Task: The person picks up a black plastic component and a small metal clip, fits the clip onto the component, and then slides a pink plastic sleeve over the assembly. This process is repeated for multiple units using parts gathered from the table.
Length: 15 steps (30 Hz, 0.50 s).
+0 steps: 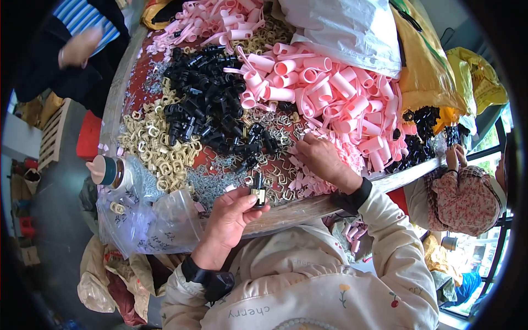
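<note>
Near the front edge of the table, my left hand grips a black plastic fitting upright between thumb and fingers. A cream-coloured clip sits around the fitting's lower part. My right hand is lowered at the edge of a heap of small pink plastic pieces. Its fingers are bent together, and whatever they pinch is hidden. Thin metal clips lie scattered between my two hands. Beyond my left hand are a pile of black fittings and a pile of cream clips.
Large pink tubes with straps are heaped at the back right, beside a white sack and a yellow sack. Clear plastic bags and a lidded jar stand at the left. People are at the right and far left.
</note>
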Available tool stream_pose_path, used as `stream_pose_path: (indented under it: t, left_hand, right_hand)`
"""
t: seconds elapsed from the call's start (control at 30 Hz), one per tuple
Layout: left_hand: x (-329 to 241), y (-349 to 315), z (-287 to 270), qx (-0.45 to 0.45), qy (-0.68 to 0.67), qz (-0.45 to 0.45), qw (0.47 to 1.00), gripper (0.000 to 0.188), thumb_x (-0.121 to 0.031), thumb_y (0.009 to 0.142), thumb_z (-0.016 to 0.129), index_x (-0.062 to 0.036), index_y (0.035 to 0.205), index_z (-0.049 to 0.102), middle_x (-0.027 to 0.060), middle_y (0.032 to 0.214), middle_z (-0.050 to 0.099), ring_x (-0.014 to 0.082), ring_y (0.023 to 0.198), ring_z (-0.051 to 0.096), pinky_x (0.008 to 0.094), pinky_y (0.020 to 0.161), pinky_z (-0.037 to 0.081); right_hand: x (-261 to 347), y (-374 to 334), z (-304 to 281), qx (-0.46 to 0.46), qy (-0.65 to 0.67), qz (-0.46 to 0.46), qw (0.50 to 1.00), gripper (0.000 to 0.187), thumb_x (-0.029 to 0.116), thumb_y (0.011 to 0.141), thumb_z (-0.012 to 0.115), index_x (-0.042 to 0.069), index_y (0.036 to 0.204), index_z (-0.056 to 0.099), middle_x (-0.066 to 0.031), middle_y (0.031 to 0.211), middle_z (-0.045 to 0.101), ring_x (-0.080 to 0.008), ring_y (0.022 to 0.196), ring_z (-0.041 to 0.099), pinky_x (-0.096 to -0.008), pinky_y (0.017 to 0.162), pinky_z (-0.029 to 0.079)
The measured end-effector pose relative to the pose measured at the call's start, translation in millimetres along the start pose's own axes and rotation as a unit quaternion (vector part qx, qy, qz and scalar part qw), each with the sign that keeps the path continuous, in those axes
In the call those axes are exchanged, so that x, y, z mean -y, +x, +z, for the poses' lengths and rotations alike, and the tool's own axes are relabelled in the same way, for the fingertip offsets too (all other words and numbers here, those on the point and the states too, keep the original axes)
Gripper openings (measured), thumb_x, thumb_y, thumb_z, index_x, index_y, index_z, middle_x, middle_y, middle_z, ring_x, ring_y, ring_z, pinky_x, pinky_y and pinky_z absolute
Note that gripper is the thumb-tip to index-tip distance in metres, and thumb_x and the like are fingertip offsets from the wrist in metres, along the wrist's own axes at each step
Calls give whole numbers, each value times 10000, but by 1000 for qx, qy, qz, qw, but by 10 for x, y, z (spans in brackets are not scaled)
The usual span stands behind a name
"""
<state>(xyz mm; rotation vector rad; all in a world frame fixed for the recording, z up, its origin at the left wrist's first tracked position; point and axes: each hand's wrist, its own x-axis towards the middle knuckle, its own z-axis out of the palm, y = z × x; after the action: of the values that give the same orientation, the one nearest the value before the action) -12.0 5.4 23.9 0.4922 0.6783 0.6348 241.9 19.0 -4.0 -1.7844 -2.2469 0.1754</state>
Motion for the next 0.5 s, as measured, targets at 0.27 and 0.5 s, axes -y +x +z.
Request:
stream_pose_path:
  t: [0.27,0.5]
  left_hand:
    - [87,14,76,-30,5,30,999,202,-105,784,522,22,940,521,122,869,586,185,751,591,227,642,490]
    - [88,96,108,-17,9,32,999,202,-101,786,520,21,947,516,117,877,585,174,756,589,221,645,484]
  right_hand:
    - [152,-152,-169,-5,163,55,985,122,131,719,530,51,779,461,-115,754,468,-295,645,523,-378,557,426]
    - [86,-118,-54,-46,-49,2,998,111,125,719,527,56,792,480,-100,760,475,-285,677,526,-375,597,422]
